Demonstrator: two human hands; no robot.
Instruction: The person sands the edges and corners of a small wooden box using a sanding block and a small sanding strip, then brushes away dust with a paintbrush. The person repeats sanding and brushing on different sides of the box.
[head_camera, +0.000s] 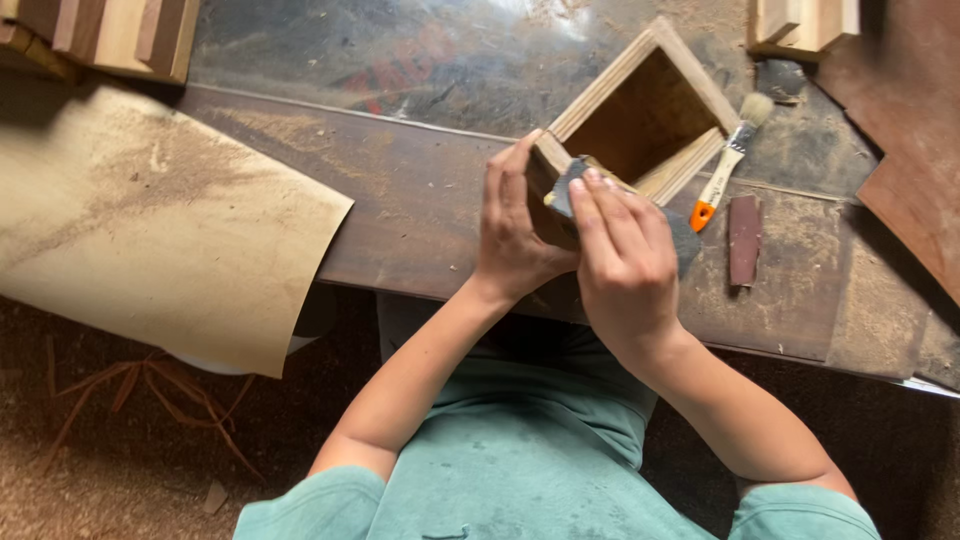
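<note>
An open square wooden box (645, 115) lies tilted on a dusty dark workbench (420, 210), its near corner towards me. My left hand (515, 225) grips that near corner from the left side. My right hand (625, 255) presses a folded grey piece of sandpaper (568, 185) against the top edge of the same corner, fingers flat over it. More of the grey sheet shows to the right of my right hand.
A small paintbrush (728, 165) with an orange-tipped handle lies right of the box, beside a brown sandpaper strip (744, 240). A large tan sheet (150, 230) hangs over the bench's left edge. Wooden pieces (100, 35) are stacked at top left, more wood (805, 25) at top right.
</note>
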